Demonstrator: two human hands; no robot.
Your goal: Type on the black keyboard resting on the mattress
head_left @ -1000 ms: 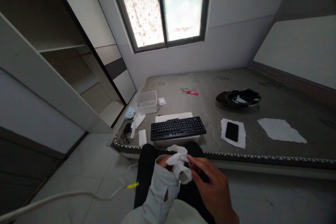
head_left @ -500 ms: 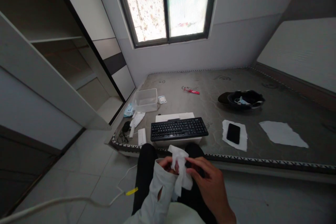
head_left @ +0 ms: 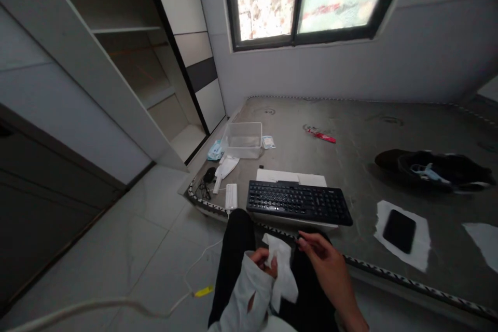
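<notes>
My left hand (head_left: 263,261), in a torn grey-white sleeve, grips a crumpled white tissue (head_left: 283,268) over my lap. My right hand (head_left: 324,264) hovers just right of the tissue with fingers apart; whether a fingertip touches the tissue I cannot tell. My legs in black trousers reach toward the edge of a bare grey mattress (head_left: 350,129). Straight ahead on it lies a black keyboard (head_left: 299,202) resting on a white box (head_left: 290,177).
On the mattress: clear plastic tub (head_left: 244,139), small packets, white remote-like item (head_left: 231,196), black mouse (head_left: 209,174), red wrapper (head_left: 321,135), black phone (head_left: 399,223) on white paper, dark cap (head_left: 436,168). White cable (head_left: 116,303) crosses the tiled floor. Open wardrobe (head_left: 97,52) stands left.
The view has swung left and closer to the mattress. My right hand has let go of the tissue and drawn slightly right; the left hand still holds it, lower in my lap.
</notes>
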